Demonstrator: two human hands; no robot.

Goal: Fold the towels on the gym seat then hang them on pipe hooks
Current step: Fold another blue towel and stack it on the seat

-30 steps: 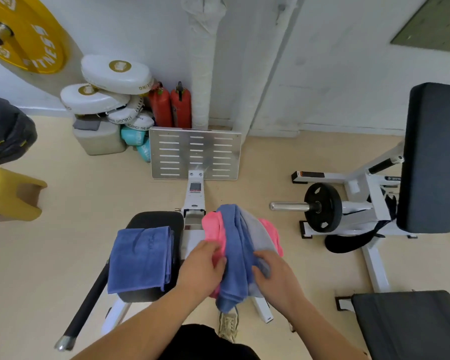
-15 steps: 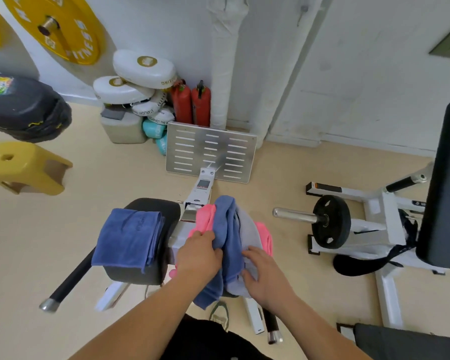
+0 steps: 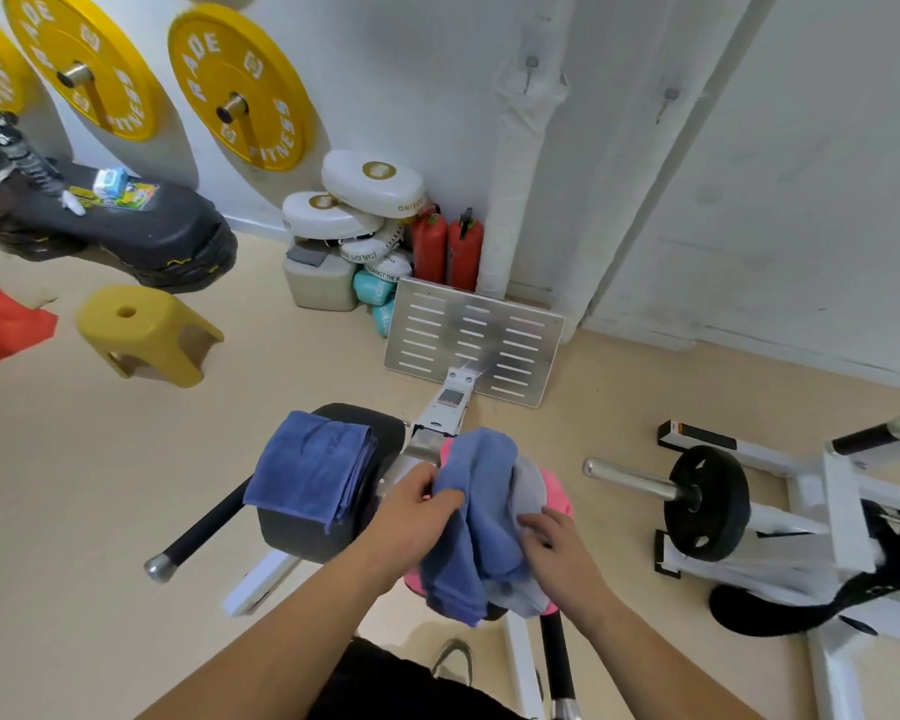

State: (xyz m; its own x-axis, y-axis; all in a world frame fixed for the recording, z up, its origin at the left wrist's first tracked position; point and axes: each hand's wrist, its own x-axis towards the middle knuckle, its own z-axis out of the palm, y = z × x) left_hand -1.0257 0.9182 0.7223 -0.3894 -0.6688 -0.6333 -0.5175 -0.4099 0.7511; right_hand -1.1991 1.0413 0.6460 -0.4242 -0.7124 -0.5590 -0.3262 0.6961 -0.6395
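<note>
Folded blue towel (image 3: 307,470) lies draped over the black seat pad (image 3: 302,535), just left of both hands. Left hand (image 3: 417,517) grips the edge of a loose blue towel (image 3: 481,517), fingers curled into it. This towel is heaped with a grey towel (image 3: 530,485) and pink towel (image 3: 559,493). Right hand (image 3: 562,548) rests on the heap's right side, fingers bent; grip cannot be told.

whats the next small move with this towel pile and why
Probably lift the crumpled blue towel clear of the pile to fold it: the left hand grips it, the right hand presses on the grey towel above a pink towel, and one folded blue towel lies on the seat pad.
</note>
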